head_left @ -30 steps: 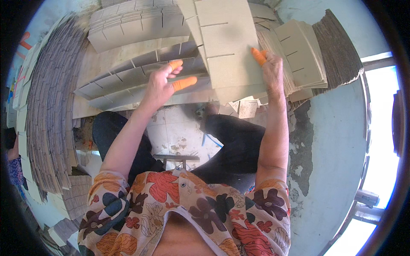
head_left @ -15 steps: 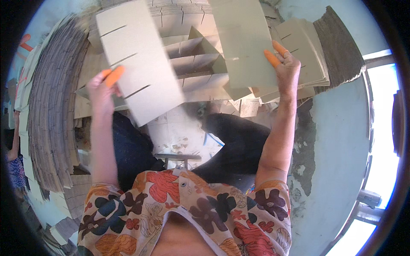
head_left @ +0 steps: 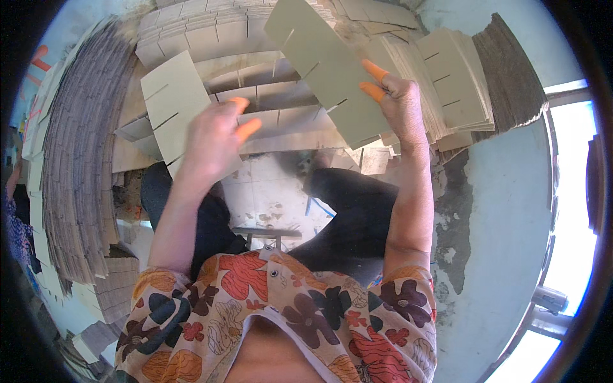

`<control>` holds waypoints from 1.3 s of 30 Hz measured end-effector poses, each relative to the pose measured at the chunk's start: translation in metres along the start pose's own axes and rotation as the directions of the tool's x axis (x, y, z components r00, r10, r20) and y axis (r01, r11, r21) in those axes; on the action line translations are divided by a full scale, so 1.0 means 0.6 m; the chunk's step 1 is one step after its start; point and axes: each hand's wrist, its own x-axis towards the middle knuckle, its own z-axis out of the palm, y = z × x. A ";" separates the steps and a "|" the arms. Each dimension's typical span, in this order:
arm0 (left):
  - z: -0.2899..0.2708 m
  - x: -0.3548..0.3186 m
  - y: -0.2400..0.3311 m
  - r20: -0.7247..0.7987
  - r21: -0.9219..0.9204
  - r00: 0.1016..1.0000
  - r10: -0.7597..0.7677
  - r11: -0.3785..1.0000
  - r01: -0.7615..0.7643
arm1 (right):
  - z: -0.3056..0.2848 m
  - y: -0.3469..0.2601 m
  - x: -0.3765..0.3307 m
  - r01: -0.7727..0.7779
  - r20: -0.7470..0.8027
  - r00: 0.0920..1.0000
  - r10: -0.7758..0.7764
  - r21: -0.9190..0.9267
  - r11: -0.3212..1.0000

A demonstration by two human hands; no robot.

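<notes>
My right hand (head_left: pixel 401 108), with orange finger covers, grips the edge of a greyish slotted cardboard strip (head_left: pixel 319 80), held slanting over the work surface. My left hand (head_left: pixel 214 137) is blurred by motion; its orange-covered fingers are apart and pointing right. Beneath and beside it lies a paler slotted cardboard strip (head_left: pixel 171 102), partly hidden by the hand and wrist. Between the two strips, several upright cardboard dividers (head_left: pixel 281 118) stand in rows.
A tall stack of cardboard (head_left: pixel 83 147) rises at the left. Slotted sheets (head_left: pixel 447 76) lean at the right beside a darker stack (head_left: pixel 507 70). More slotted strips (head_left: pixel 211 32) are piled at the back. Below are my dark-trousered legs (head_left: pixel 351 210) and a tiled floor (head_left: pixel 262 198).
My left hand has left the edge of the pale strip and moved right, across it. The pale strip is lower and further left. The right-hand strip has turned, its top tilting left.
</notes>
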 end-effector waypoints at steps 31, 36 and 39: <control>0.067 0.157 -0.084 0.161 0.158 0.987 0.018 0.986 -0.044 | 0.069 0.006 0.012 0.145 0.241 0.961 -0.138 -0.012 0.989; 0.102 0.206 -0.165 0.139 0.339 0.983 0.124 0.926 -0.165 | 0.064 0.009 0.010 0.166 0.198 0.965 -0.174 0.054 0.985; 0.119 0.213 -0.180 0.186 0.346 0.976 0.117 0.921 -0.176 | 0.064 0.011 0.008 0.150 0.194 0.966 -0.169 0.108 0.983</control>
